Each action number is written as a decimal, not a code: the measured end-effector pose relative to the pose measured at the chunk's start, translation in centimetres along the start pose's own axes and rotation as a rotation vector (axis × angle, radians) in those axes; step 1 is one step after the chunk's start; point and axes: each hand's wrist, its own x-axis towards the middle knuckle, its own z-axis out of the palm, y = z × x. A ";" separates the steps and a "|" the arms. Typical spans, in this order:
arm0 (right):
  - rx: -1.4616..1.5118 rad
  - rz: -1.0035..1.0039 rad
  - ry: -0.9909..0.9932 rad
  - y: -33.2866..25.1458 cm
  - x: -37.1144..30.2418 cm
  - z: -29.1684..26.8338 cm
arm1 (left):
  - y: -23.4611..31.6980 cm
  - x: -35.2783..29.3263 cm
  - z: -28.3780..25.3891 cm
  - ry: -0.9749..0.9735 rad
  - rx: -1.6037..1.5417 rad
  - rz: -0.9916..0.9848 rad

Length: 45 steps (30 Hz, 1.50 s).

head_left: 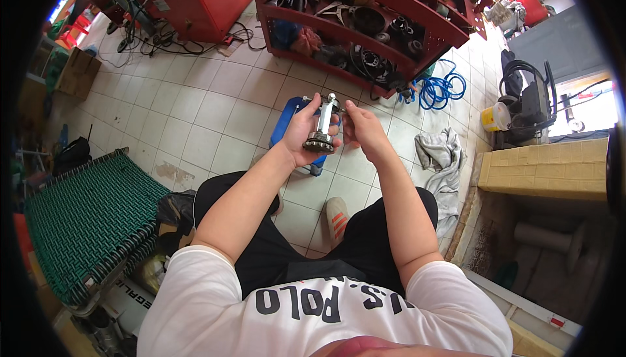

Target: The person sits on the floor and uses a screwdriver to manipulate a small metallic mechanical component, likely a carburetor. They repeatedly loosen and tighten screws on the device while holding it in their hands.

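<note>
A silver metal mechanical part (324, 122) rests upright in my left hand (301, 132). Its shaft is pale and smooth, its lower end is a dark round piece with a knobbed edge, and small fittings stick out at its top. My left thumb lies along one side and the fingers wrap behind it. Just right of the part is my right hand (365, 129), thumb and fingers curled together near the upper fittings. Whether those fingertips hold something small cannot be made out. Below my hands, a blue plastic object (282, 125) is partly hidden on the floor.
Ahead stands a red tool cart (385, 50) loaded with tools and metal parts. A blue hose (443, 89) lies coiled beside it, and a grey cloth (443, 161) is on the tiles to the right. A green woven seat (91, 220) is at left; black cables (163, 44) trail farther back.
</note>
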 end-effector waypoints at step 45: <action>-0.274 -0.457 0.184 1.0 0.3 0.4 | 0.0 0.7 -0.1 0.264 0.395 0.207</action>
